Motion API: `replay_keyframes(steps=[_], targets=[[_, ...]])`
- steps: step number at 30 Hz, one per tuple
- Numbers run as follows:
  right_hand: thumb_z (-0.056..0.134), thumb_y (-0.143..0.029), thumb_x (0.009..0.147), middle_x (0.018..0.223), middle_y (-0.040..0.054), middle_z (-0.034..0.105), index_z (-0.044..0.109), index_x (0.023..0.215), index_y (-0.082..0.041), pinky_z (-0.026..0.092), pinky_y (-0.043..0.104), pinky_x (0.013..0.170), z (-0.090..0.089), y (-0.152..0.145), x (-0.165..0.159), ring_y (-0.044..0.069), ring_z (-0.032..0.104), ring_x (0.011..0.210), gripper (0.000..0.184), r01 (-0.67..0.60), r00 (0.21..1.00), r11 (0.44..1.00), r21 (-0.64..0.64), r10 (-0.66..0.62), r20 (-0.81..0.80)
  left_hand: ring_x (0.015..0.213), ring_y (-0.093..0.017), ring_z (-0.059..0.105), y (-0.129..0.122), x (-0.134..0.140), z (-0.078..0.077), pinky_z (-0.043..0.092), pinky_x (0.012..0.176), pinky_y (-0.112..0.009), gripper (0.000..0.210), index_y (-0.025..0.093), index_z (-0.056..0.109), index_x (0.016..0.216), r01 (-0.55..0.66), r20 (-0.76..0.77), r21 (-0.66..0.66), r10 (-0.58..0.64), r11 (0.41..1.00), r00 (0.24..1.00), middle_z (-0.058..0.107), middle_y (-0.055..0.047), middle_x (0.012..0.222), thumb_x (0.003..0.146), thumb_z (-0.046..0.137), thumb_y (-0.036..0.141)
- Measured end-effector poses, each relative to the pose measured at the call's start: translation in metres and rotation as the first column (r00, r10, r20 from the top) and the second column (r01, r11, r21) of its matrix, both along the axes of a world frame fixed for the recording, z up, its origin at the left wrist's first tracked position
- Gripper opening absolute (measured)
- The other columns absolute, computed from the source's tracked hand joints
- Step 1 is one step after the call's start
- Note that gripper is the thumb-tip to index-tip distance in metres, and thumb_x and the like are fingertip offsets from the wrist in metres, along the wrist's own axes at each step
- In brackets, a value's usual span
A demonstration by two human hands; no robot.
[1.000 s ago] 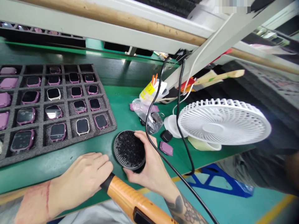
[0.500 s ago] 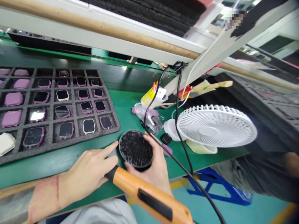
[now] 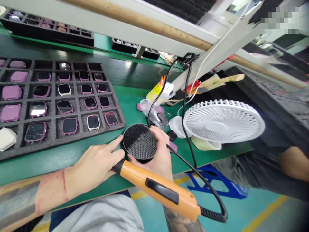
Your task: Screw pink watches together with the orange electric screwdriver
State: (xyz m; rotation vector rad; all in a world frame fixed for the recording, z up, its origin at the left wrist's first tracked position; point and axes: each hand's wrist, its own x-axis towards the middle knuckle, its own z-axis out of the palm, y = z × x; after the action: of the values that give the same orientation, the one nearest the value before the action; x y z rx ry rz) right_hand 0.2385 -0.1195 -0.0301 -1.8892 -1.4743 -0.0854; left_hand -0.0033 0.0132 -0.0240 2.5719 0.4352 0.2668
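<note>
Just near side of round black disc (image 3: 140,142), orange-handled tool (image 3: 159,185): your left hand (image 3: 100,161) grips its black end, index finger reaching toward disc's rim, contact unclear. Your right hand (image 3: 160,158) clasps disc, thumb and fingers round its right side. Step in hand looks like steadying disc while placing tool against it; next move seems to call for firm right hold, cord (image 3: 212,214) clear of disc. Left of disc, foam tray (image 3: 54,137); farther right, white fan (image 3: 224,122).
</note>
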Motion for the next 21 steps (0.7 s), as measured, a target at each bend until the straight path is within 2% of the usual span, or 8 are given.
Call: replay_keyframes(steps=[5, 8, 11, 18, 21], targets=[[0.105, -0.038, 0.09, 0.177, 0.021, 0.065, 0.057, 0.177, -0.033, 0.06, 0.08, 0.145, -0.001, 0.0, 0.002, 0.052, 0.068, 0.17, 0.099, -0.025, 1.0, 1.0, -0.002, 0.025, -0.003, 0.109, -0.036, 0.101, 0.0, -0.001, -0.003, 0.083, 0.089, -0.048, 0.041, 0.025, 0.066, 0.109, -0.002, 0.015, -0.016, 0.002, 1.0, 1.0, 0.065, -0.023, 0.199, 0.097, 0.096, 0.0], [0.105, -0.037, 0.091, 0.178, 0.0212, 0.063, 0.056, 0.178, -0.033, 0.059, 0.081, 0.146, 0.002, 0.002, 0.002, 0.052, 0.067, 0.171, 0.1, -0.028, 1.0, 1.0, -0.004, 0.028, -0.002, 0.108, -0.038, 0.101, 0.001, -0.002, -0.003, 0.082, 0.087, -0.049, 0.041, 0.025, 0.066, 0.11, -0.008, 0.018, -0.022, 0.008, 1.0, 1.0, 0.062, -0.025, 0.2, 0.096, 0.094, -0.001], [0.106, -0.039, 0.091, 0.175, 0.0222, 0.065, 0.056, 0.176, -0.033, 0.061, 0.083, 0.143, 0.006, 0.002, 0.002, 0.053, 0.069, 0.169, 0.099, -0.045, 0.999, 0.999, -0.017, 0.045, -0.001, 0.109, -0.038, 0.101, 0.001, -0.001, -0.003, 0.082, 0.085, -0.046, 0.041, 0.025, 0.066, 0.109, -0.008, 0.022, -0.028, 0.009, 1.0, 1.0, 0.065, -0.022, 0.198, 0.096, 0.094, 0.0], [0.102, -0.034, 0.093, 0.177, 0.022, 0.063, 0.054, 0.178, -0.033, 0.06, 0.081, 0.145, 0.01, 0.002, 0.003, 0.051, 0.068, 0.17, 0.098, -0.057, 0.998, 0.998, -0.034, 0.056, -0.015, 0.101, -0.037, 0.101, -0.001, -0.001, -0.006, 0.079, 0.081, -0.046, 0.042, 0.026, 0.064, 0.107, -0.025, 0.03, -0.005, 0.026, 1.0, 0.999, 0.063, -0.022, 0.199, 0.092, 0.093, -0.001], [0.102, -0.039, 0.094, 0.179, 0.0212, 0.062, 0.053, 0.178, -0.034, 0.06, 0.077, 0.146, 0.008, 0.001, 0.005, 0.049, 0.066, 0.173, 0.098, -0.065, 0.998, 0.997, -0.044, 0.065, -0.015, 0.099, -0.036, 0.1, -0.002, -0.002, -0.01, 0.078, 0.08, -0.046, 0.042, 0.026, 0.063, 0.108, -0.033, 0.039, 0.001, 0.032, 0.999, 0.999, 0.062, -0.024, 0.2, 0.091, 0.09, -0.002]])
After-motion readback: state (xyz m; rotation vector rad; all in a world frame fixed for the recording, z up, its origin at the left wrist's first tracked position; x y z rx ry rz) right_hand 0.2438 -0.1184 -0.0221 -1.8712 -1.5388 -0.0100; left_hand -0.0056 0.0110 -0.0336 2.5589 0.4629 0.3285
